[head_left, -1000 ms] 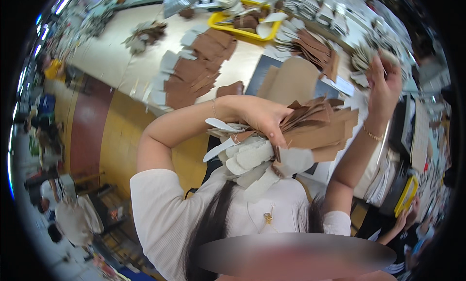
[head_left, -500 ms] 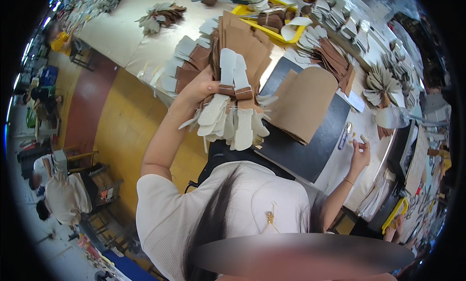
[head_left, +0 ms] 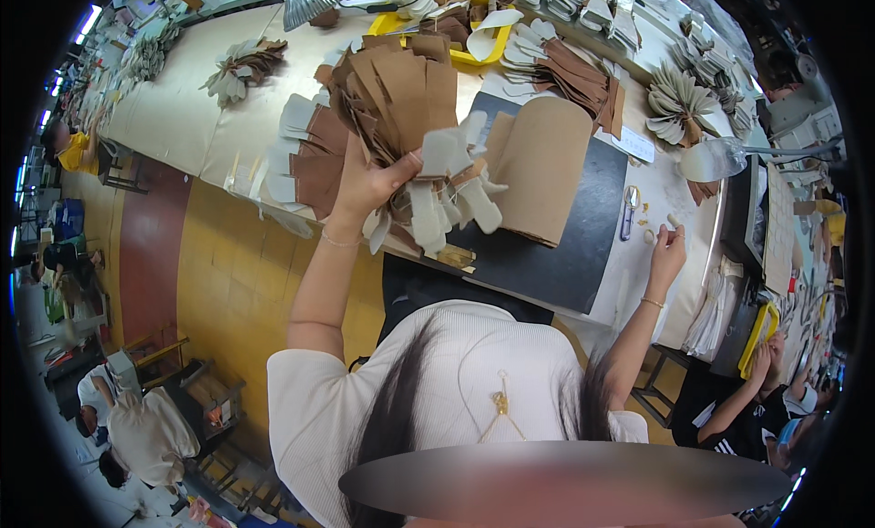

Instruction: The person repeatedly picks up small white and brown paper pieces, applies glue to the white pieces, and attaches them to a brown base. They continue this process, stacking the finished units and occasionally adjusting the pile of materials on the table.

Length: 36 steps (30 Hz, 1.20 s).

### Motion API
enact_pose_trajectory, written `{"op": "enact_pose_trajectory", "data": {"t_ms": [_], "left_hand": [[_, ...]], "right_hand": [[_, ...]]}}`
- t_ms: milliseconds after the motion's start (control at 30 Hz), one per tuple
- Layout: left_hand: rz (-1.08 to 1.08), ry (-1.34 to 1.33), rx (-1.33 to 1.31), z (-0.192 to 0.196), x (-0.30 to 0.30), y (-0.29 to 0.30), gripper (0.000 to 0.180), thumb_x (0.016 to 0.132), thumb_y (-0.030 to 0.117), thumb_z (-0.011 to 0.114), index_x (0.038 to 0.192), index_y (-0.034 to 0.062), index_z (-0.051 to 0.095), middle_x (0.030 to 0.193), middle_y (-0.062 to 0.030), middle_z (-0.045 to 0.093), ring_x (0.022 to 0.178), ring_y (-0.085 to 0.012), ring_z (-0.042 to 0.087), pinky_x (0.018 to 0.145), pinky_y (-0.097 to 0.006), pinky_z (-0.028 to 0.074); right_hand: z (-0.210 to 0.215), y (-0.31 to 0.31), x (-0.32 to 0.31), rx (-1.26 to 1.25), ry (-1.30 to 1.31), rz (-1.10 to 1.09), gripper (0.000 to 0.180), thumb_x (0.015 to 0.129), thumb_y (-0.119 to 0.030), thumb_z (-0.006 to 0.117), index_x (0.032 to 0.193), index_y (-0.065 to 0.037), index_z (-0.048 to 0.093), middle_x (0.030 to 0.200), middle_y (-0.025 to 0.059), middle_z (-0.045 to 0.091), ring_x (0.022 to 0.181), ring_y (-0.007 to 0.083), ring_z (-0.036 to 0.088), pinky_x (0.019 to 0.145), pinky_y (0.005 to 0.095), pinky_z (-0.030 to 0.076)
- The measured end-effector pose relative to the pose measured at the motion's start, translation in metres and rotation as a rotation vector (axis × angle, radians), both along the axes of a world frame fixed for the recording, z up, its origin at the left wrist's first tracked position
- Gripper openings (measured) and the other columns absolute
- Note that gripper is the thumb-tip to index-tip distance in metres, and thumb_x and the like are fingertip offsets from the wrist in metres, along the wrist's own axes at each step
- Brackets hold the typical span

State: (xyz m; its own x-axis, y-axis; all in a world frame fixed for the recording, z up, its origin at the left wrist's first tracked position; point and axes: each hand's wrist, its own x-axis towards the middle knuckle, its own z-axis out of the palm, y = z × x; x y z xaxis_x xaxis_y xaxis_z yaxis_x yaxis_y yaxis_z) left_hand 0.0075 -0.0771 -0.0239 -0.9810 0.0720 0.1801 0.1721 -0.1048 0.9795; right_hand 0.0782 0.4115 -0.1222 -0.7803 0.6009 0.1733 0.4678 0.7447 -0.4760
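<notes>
My left hand [head_left: 372, 183] grips a fanned bundle of brown leather pieces [head_left: 396, 88] with pale grey-white tabs, its thumb pressed across them. The bundle hangs above the table's front edge; the tabs point toward me. Over the right side of the table is my right hand [head_left: 668, 252], fingers loosely bent and apart, with nothing visible in them. A pale covering shows on one fingertip. Thread snips [head_left: 629, 213] lie just left of that hand. On a black mat [head_left: 592, 254] rests a folded brown sheet or pad [head_left: 545, 168]. Another brown-and-white fan of pieces [head_left: 319, 159] lies left of my held bundle.
A yellow tray [head_left: 497, 49] with leather pieces stands at the back. More bundles [head_left: 574, 77] lie behind the mat, and a fanned pale bundle [head_left: 682, 104] is at the right. A clear-headed lamp [head_left: 711, 161] reaches in there. Other people sit left and right.
The held bundle has turned, its pale tabs swinging to the right, and the left hand shows more of its back. The right hand stays near the snips. The whole view has shifted.
</notes>
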Motion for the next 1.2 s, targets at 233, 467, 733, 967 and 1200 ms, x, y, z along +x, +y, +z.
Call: {"op": "enact_pose_trajectory", "data": {"t_ms": [233,467,733,967,1200], "left_hand": [[-0.202,-0.129,0.204,0.024,0.007,0.025,0.049,0.079,0.007,0.073,0.122,-0.0014,0.049,0.110,-0.0087,0.062,0.099,-0.0155,0.060,0.089,-0.030,0.049],[-0.310,0.053,-0.109,0.034,0.018,0.034,0.066,0.074,0.011,0.077,0.129,-0.0028,0.043,0.125,-0.0126,0.054,0.112,-0.0200,0.053,0.098,-0.034,0.042],[-0.317,0.308,-0.413,0.030,0.026,0.010,0.075,0.068,0.023,0.081,0.129,-0.0021,0.044,0.126,-0.0147,0.052,0.117,-0.0258,0.050,0.102,-0.036,0.036],[-0.356,0.148,-0.299,0.018,0.028,-0.017,0.100,0.056,0.032,0.087,0.136,-0.0006,0.036,0.133,-0.0170,0.043,0.123,-0.0338,0.040,0.104,-0.041,0.030],[-0.209,0.172,-0.183,0.012,0.036,-0.057,0.096,0.059,0.023,0.084,0.139,0.0036,0.035,0.131,-0.0156,0.048,0.123,-0.0320,0.045,0.104,-0.039,0.034]], "right_hand": [[0.117,-0.114,-0.055,-0.407,0.550,0.625,0.059,0.075,-0.023,0.077,0.123,-0.002,0.049,0.120,0.0081,0.056,0.108,0.0239,0.056,0.091,0.0351,0.045],[0.176,-0.256,-0.083,-0.559,0.332,1.269,0.139,0.052,-0.049,0.088,0.148,-0.011,-0.004,0.153,0.0168,0.016,0.139,0.0304,0.025,0.108,0.0433,0.032],[0.185,-0.273,-0.114,-0.632,0.130,1.419,0.145,0.047,-0.051,0.089,0.147,-0.004,-0.004,0.154,0.0152,0.001,0.142,0.0328,0.010,0.115,0.0446,0.015],[0.202,-0.306,-0.111,-0.823,0.155,1.606,0.146,0.042,-0.039,0.093,0.149,-0.021,-0.004,0.150,0.0197,0.020,0.127,0.0304,0.041,0.103,0.0407,0.038],[0.216,-0.358,-0.116,-1.097,-0.070,1.691,0.132,0.047,-0.024,0.093,0.148,-0.023,0.007,0.148,0.0168,0.021,0.112,0.0264,0.051,0.090,0.0380,0.047]]}}
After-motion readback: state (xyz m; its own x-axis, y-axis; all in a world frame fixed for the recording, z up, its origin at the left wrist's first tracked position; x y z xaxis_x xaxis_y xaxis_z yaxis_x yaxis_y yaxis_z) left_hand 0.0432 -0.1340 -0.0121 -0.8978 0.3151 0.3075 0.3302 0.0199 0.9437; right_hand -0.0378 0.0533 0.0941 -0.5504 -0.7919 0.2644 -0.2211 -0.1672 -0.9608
